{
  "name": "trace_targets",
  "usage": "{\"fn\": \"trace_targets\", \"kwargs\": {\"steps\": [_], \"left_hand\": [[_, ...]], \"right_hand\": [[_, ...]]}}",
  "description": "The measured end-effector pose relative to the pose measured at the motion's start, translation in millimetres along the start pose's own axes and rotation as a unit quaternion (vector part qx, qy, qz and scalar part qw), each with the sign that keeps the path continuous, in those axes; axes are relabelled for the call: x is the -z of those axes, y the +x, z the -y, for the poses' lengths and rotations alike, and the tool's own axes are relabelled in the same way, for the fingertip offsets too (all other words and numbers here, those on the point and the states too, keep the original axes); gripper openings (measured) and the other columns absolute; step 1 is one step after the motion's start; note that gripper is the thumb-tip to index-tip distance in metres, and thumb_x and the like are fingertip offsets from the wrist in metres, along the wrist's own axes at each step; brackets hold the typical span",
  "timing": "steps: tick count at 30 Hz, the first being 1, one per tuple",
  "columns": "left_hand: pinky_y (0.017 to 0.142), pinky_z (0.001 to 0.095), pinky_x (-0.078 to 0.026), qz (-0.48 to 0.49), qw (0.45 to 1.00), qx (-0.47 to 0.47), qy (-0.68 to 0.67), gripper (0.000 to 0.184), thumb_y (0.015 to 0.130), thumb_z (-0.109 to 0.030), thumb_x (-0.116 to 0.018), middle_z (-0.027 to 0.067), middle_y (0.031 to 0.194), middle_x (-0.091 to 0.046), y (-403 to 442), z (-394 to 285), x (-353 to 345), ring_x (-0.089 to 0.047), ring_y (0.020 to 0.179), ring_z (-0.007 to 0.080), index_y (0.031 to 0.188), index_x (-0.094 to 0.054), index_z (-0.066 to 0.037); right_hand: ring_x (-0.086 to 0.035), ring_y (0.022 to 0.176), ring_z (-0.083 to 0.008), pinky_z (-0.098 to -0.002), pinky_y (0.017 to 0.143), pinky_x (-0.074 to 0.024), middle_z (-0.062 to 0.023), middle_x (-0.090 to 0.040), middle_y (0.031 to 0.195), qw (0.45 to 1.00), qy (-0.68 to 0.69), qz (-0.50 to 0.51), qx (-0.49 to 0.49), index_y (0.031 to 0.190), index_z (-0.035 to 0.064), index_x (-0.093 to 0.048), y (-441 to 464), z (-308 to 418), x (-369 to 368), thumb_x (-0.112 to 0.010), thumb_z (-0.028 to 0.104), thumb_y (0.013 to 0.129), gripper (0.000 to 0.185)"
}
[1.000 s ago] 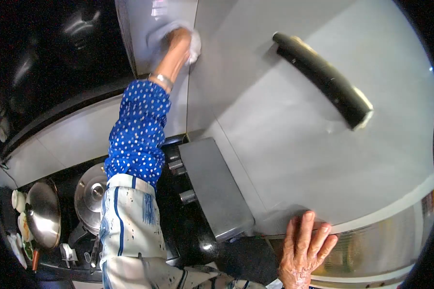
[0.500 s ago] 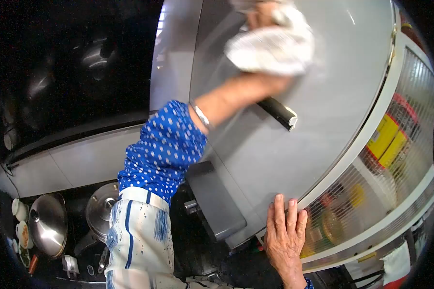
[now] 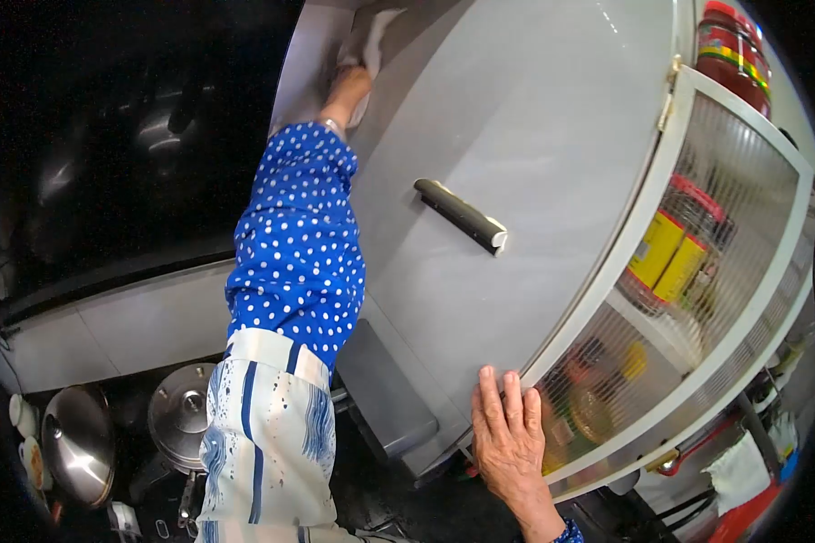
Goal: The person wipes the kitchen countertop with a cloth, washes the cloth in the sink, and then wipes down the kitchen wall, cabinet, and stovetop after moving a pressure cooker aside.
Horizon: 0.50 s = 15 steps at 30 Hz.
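Note:
My left hand is stretched to the top left, blurred, with its fingers closed round a white cloth. The cloth lies against the far left edge of the grey cabinet door. A dark bar handle sits on that door, to the right of my left forearm. My right hand rests palm down with fingers stretched, at the door's lower corner beside the white-framed ribbed glass door. Nothing shows in it. A blue dotted sleeve and a striped white sleeve cover hide most of my left arm.
Behind the ribbed glass stand jars with yellow labels. A red-lidded jar is at top right. Below left are a domed metal lid and a lidded pot. A glossy black panel fills the upper left.
My left hand has moved left with the cloth, from the middle of the door to its far left edge, uncovering the whole handle. The view has shifted slightly; my right hand stays at the corner.

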<state>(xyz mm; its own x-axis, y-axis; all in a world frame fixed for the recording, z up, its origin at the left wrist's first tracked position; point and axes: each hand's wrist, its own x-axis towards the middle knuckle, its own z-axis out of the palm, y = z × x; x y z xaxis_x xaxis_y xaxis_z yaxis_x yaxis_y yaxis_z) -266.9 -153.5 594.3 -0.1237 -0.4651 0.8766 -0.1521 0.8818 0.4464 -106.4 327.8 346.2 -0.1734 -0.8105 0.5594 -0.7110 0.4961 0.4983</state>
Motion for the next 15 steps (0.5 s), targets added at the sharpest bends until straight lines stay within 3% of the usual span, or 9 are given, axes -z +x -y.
{"fn": "trace_targets", "kwargs": {"steps": [3,4,8,10,12,14,15], "left_hand": [[0.090,0.0441,-0.041,-0.055,0.990,0.126,-0.033,0.033,0.081,-0.022,-0.049,0.0242,0.111,-0.055,5.5,13.4,-15.0,-0.053,0.107,0.0351,0.102,-0.061,0.001],[0.090,0.0441,-0.041,-0.052,0.990,0.125,-0.029,0.033,0.081,-0.022,-0.049,0.0242,0.111,-0.055,7.3,14.9,-18.6,-0.053,0.107,0.0351,0.102,-0.061,0.001],[0.079,0.0428,-0.047,0.035,0.998,-0.053,0.000,0.032,0.080,-0.021,-0.048,0.0269,0.106,-0.057,-11.5,-89.5,59.2,-0.057,0.098,0.0381,0.097,-0.061,0.002],[0.071,0.0430,-0.049,-0.025,0.984,-0.029,-0.171,0.024,0.075,-0.018,-0.055,0.0254,0.097,-0.060,-40.1,-164.6,98.2,-0.060,0.089,0.0384,0.088,-0.062,0.002],[0.066,0.0425,-0.049,-0.078,0.983,-0.075,-0.151,0.020,0.070,-0.019,-0.064,0.0201,0.081,-0.063,-81.5,-221.2,124.5,-0.062,0.078,0.0355,0.078,-0.062,-0.001],[0.066,0.0395,-0.043,-0.185,0.928,-0.276,-0.169,0.012,0.082,-0.010,-0.049,0.0146,0.098,-0.051,-119.9,-244.0,127.2,-0.053,0.086,0.0261,0.089,-0.052,-0.001],[0.069,0.0414,-0.044,-0.212,0.913,-0.277,-0.210,0.015,0.082,-0.011,-0.049,0.0168,0.097,-0.052,-137.2,-255.0,140.2,-0.054,0.085,0.0301,0.092,-0.054,0.000]], "right_hand": [[-0.038,0.123,-0.0260,-0.0406,0.100,-0.0279,-0.0119,-0.040,0.134,1.000,0.011,-0.008,0.012,0.107,-0.0010,-0.059,-0.5,-3.2,-1.0,-0.052,0.014,0.077,0.034],[-0.038,0.123,-0.0260,-0.0406,0.100,-0.0279,-0.0119,-0.040,0.134,1.000,0.016,-0.007,0.011,0.107,-0.0010,-0.059,-0.8,-2.9,-2.2,-0.052,0.014,0.077,0.034],[-0.038,0.123,-0.0252,-0.0404,0.100,-0.0284,-0.0129,-0.040,0.134,1.000,0.024,-0.012,0.014,0.107,-0.0018,-0.059,3.2,-1.8,-5.1,-0.051,0.014,0.078,0.034],[-0.038,0.123,-0.0248,-0.0402,0.100,-0.0285,-0.0132,-0.040,0.134,0.999,0.028,-0.012,0.011,0.107,-0.0022,-0.058,2.5,-1.1,-5.5,-0.051,0.013,0.077,0.034],[-0.037,0.124,-0.0245,-0.0397,0.101,-0.0288,-0.0133,-0.040,0.134,0.999,0.032,-0.006,0.014,0.107,-0.0029,-0.058,3.4,-2.3,-3.1,-0.051,0.012,0.077,0.034],[-0.037,0.124,-0.0246,-0.0397,0.101,-0.0288,-0.0133,-0.040,0.134,0.999,0.047,-0.015,0.011,0.107,-0.0033,-0.057,3.5,-2.6,-0.8,-0.052,0.012,0.076,0.035],[-0.036,0.125,-0.0248,-0.0398,0.102,-0.0288,-0.0133,-0.040,0.134,0.998,0.064,-0.017,0.010,0.107,-0.0037,-0.057,3.0,-2.3,0.0,-0.052,0.011,0.076,0.035]]}}
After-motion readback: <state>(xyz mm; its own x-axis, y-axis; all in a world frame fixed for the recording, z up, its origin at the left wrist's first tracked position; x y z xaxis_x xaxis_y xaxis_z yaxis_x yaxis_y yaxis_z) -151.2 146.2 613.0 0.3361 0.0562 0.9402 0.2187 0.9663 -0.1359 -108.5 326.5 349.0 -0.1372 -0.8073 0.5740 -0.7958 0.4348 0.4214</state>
